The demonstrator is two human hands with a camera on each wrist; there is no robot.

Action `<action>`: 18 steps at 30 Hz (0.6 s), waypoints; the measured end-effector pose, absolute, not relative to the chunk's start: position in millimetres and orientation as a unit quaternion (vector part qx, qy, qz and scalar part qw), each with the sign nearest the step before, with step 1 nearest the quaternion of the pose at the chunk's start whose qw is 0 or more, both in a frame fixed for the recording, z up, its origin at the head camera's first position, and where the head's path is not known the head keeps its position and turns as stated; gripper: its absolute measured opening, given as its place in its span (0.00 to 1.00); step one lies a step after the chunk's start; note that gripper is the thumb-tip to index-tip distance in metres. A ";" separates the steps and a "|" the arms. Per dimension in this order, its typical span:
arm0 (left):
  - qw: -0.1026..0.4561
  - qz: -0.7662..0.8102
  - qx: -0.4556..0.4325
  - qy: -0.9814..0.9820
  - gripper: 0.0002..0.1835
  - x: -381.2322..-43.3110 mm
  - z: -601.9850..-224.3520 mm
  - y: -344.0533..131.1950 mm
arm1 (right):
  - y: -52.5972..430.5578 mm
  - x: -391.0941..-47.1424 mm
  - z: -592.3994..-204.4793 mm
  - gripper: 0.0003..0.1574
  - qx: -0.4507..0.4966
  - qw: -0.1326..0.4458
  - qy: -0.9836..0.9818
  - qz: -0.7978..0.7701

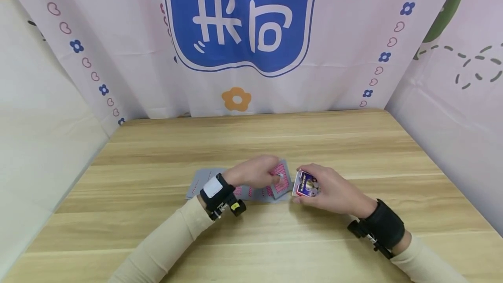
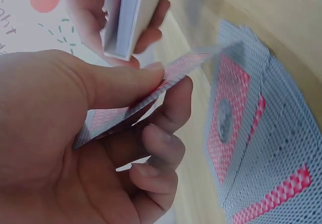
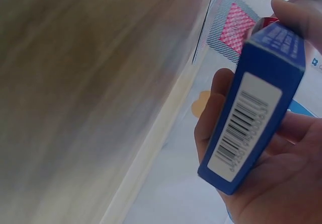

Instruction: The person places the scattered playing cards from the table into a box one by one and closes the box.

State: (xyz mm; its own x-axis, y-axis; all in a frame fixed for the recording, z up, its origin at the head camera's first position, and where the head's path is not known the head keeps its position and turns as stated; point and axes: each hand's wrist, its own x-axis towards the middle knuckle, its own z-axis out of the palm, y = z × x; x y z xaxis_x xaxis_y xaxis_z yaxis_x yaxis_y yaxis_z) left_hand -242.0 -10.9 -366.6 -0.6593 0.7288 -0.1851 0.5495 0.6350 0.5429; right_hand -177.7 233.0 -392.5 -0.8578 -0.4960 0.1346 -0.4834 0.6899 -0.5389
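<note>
Between thumb and fingers, my left hand [image 1: 255, 171] pinches a playing card [image 1: 281, 179] with a red-patterned back and grey border. In the left wrist view this card [image 2: 186, 65] is held tilted, above the others. A spread row of playing cards [image 1: 204, 180] lies face down on the table, partly hidden under my left hand and wrist. My right hand [image 1: 334, 189] grips a blue card box [image 1: 309, 184] just right of the row. The box's end [image 2: 121, 25] facing the left hand is open, with pale card edges visible inside. Its opposite end shows a barcode [image 3: 239, 128].
A wood-grain table [image 1: 275, 248] carries everything. White printed cloth [image 1: 157, 86] hangs along its back edge, and light-coloured walls [image 1: 440, 99] enclose the sides. Each wrist wears a black strap [image 1: 387, 224] with a small camera.
</note>
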 end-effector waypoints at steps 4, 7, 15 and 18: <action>0.198 0.266 0.362 0.871 0.04 -237.5 -362.0 -12.6 | 233.0 -178.0 -392.4 0.46 -0.267 0.011 0.916 -0.300; 0.193 0.302 0.352 0.865 0.02 -235.1 -358.7 -14.3 | 233.4 -177.7 -392.3 0.46 -0.267 0.011 0.914 -0.304; 0.191 0.360 0.324 0.854 0.15 -229.3 -347.9 -14.1 | 233.5 -177.8 -391.4 0.43 -0.264 -0.003 0.913 -0.310; 0.192 0.371 0.320 0.850 0.16 -228.7 -346.9 -12.6 | 233.1 -177.5 -391.2 0.40 -0.267 0.000 0.910 -0.318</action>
State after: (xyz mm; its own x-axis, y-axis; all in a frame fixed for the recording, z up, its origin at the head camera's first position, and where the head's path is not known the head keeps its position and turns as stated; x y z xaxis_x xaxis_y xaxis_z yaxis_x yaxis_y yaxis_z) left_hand -228.7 -12.6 -346.9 -0.7207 0.6875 -0.0887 0.4021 0.5188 0.7545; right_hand -177.5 233.1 -391.2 -0.8579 -0.4851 0.1694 -0.4849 0.6554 -0.5791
